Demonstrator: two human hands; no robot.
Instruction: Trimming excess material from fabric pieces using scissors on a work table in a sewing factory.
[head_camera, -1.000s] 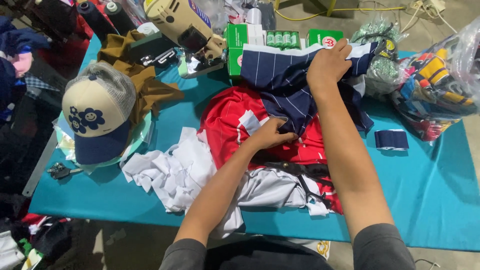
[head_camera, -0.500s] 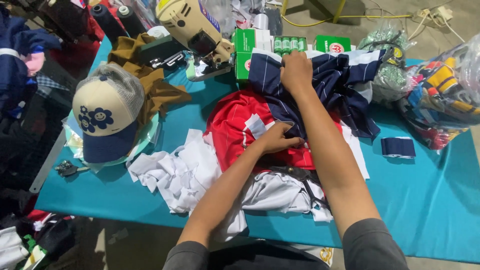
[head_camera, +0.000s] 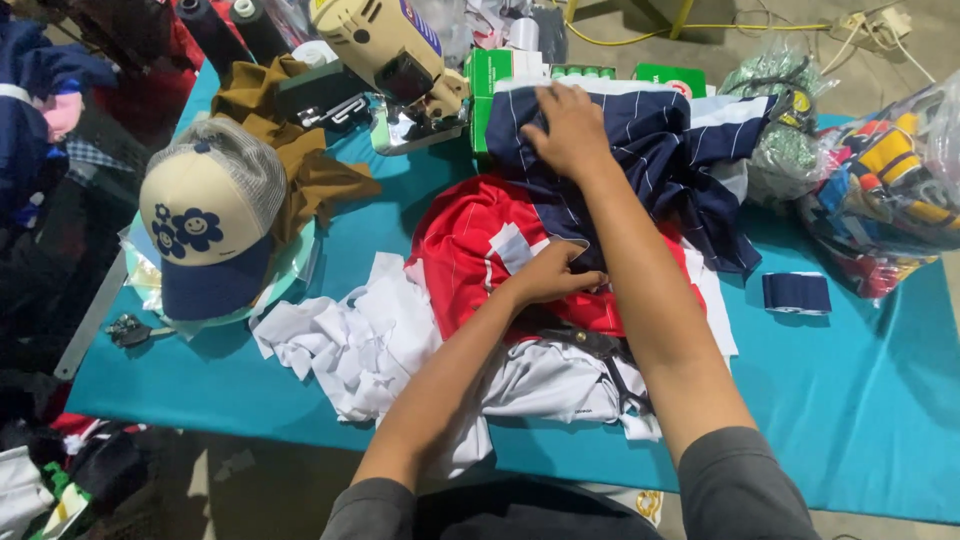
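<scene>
My right hand (head_camera: 570, 130) lies flat on the far part of a navy pinstriped garment (head_camera: 660, 150), fingers pressing its top edge. My left hand (head_camera: 555, 272) grips the near edge of that same navy cloth where it crosses a red garment (head_camera: 455, 250). The red garment lies on the teal table (head_camera: 850, 400), partly under the navy one. White fabric (head_camera: 350, 340) is bunched at the near left, under my left forearm. A dark strap lies under my right forearm.
A cream and navy cap (head_camera: 205, 225) with flower patches sits at the left beside brown cloth (head_camera: 310, 170). A cream sewing machine head (head_camera: 385, 45) and green boxes (head_camera: 490, 75) stand at the back. Bagged items (head_camera: 890, 190) lie right, near a small navy folded piece (head_camera: 797, 292).
My right hand has slid left along the top of the navy garment, drawing the cloth with it. My left hand has stayed on the near edge.
</scene>
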